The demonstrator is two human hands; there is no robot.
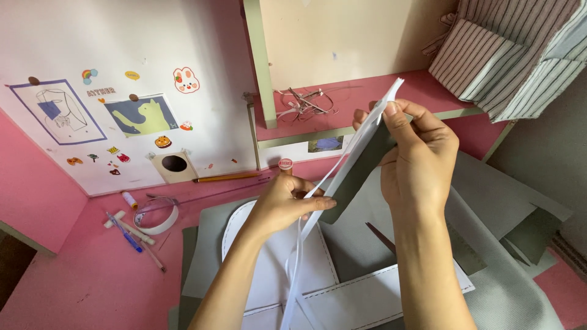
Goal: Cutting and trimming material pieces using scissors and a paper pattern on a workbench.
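Both your hands are up over the table [73, 287]: left hand [287, 205] pinches the white strip [298, 256], right hand [416, 159] clamps the grey folded piece [358, 174] at its top; paper patterns [269, 269] lie beneath.

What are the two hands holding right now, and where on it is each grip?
Both hold one folded grey fabric piece edged with white tape: the right hand pinches its upper end, the left hand its lower end, where the white tape hangs loose.
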